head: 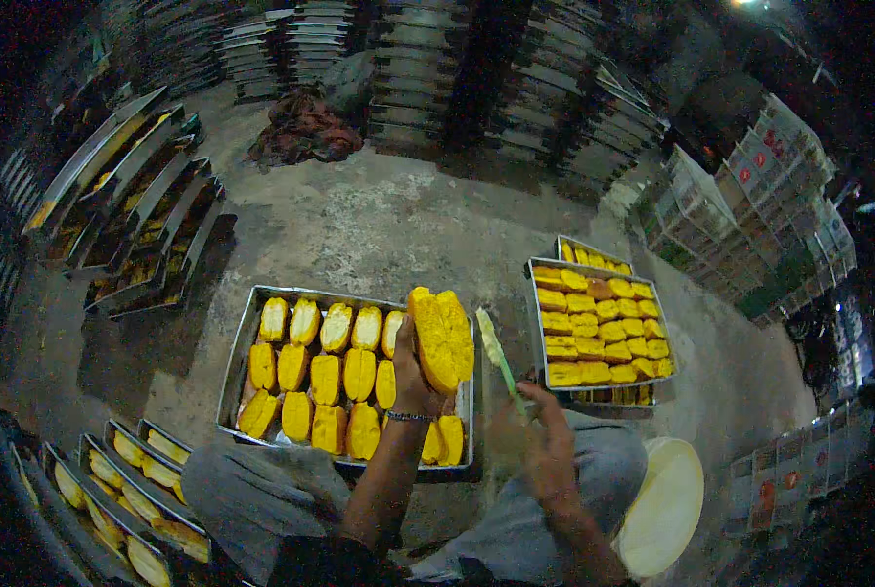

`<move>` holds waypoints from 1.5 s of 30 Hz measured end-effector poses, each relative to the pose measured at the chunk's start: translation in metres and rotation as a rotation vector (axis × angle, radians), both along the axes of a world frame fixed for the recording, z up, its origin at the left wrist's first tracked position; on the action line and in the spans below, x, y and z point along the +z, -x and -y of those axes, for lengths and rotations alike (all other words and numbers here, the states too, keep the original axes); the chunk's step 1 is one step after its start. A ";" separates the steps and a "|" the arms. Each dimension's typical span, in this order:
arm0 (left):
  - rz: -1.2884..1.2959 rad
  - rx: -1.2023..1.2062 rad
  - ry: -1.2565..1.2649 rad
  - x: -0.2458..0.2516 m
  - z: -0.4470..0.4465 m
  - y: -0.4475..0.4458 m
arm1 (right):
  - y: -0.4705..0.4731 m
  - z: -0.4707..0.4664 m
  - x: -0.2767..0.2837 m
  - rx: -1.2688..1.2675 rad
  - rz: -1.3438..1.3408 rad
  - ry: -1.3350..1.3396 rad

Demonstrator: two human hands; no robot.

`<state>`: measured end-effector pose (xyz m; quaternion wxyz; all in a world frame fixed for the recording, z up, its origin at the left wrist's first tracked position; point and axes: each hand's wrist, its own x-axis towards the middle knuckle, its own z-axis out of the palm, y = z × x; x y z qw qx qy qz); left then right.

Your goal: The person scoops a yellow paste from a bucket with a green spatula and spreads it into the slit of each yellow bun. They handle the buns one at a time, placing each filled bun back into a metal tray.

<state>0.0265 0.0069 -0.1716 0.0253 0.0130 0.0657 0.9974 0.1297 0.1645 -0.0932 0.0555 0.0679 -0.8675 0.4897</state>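
Note:
My left hand (417, 381) holds up a yellow split bread roll (442, 341), its cut faces turned toward me, over the right part of a metal tray (235, 367). Rows of yellow rolls (326, 379) lie in that tray; several in the far row bear a pale cream spread (336, 326). My right hand (544, 433), somewhat blurred, grips the green handle of a spreading knife (496, 348) just right of the tray. Pale cream coats the knife's blade, which points up and away, apart from the held roll.
At right, a metal tray (536, 323) of yellow bread pieces sits on others. A round container of pale cream (661, 506) is beside my right knee. Trays of bread (136, 198) are stacked at left, more (114, 491) at lower left. Plastic crates (738, 213) and tray stacks (411, 81) stand around.

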 end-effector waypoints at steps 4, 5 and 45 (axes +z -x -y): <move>0.120 0.077 0.199 0.025 0.004 -0.008 | -0.003 0.021 -0.002 -0.013 -0.277 -0.142; 0.054 0.091 0.166 0.031 0.004 -0.010 | -0.002 0.024 0.001 -0.036 -0.318 -0.168; 0.521 -0.314 0.642 -0.257 -0.024 0.038 | 0.059 -0.054 0.055 -0.206 -0.401 -0.319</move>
